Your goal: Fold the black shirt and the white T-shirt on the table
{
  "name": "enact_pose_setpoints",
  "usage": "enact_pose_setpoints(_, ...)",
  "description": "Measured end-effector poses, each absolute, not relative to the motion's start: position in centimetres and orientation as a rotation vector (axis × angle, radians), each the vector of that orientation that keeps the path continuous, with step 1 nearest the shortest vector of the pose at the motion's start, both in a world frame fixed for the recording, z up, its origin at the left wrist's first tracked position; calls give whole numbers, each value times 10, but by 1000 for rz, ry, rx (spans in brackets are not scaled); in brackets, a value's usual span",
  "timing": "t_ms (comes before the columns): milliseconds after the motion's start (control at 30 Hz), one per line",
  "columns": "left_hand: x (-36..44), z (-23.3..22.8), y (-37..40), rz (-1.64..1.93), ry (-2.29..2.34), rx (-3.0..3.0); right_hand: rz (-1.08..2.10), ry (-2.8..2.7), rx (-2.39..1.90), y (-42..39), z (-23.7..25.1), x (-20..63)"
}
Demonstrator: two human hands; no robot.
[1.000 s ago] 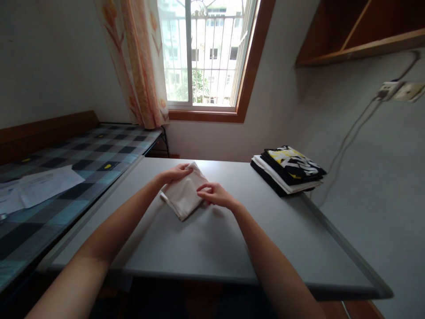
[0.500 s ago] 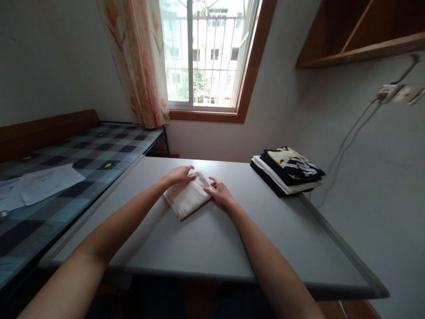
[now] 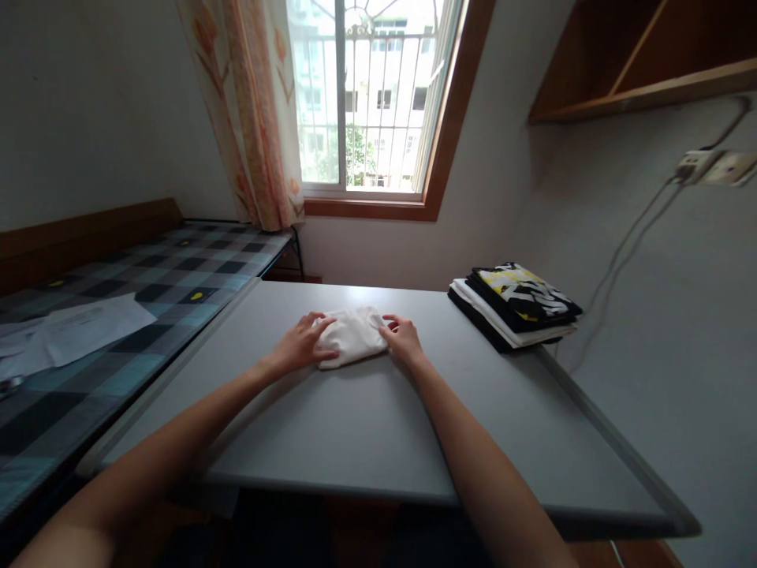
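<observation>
A folded white cloth (image 3: 353, 337), perhaps a garment, lies on the grey-white table (image 3: 331, 426) in front of me, its surface slightly rumpled. My left hand (image 3: 300, 344) grips its left end, with the thumb along the near edge and the fingers curled over the far side. At the opposite end, my right hand (image 3: 403, 339) pinches the right edge between thumb and fingers. The fingertips of both hands are partly hidden in the fabric.
A stack of folded black and white clothes (image 3: 514, 304) sits at the table's right edge by the wall. Left of the table, a bed with a checked cover (image 3: 112, 276) holds paper sheets (image 3: 88, 323). A wooden shelf (image 3: 644, 95) hangs upper right.
The cloth has turned and its near corner is gone, so it looks narrower and more compact. My left hand moved from its top to its left end; the right hand shifted slightly right.
</observation>
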State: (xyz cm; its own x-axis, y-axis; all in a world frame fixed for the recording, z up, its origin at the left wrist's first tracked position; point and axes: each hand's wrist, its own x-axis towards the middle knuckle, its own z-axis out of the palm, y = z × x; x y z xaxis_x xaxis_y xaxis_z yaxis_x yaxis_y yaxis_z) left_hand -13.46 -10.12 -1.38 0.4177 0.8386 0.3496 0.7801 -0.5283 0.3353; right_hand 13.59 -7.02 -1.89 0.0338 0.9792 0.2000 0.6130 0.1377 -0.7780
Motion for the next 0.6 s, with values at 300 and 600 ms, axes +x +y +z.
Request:
enact_pose_setpoints(300,-94,-11,-38,903,1619,1547,334,-1627,-2059,-74,-15,161)
enact_pose_setpoints(600,-89,-2,-21,821,1533,1399,478,-1669,-1930,-62,-23,150)
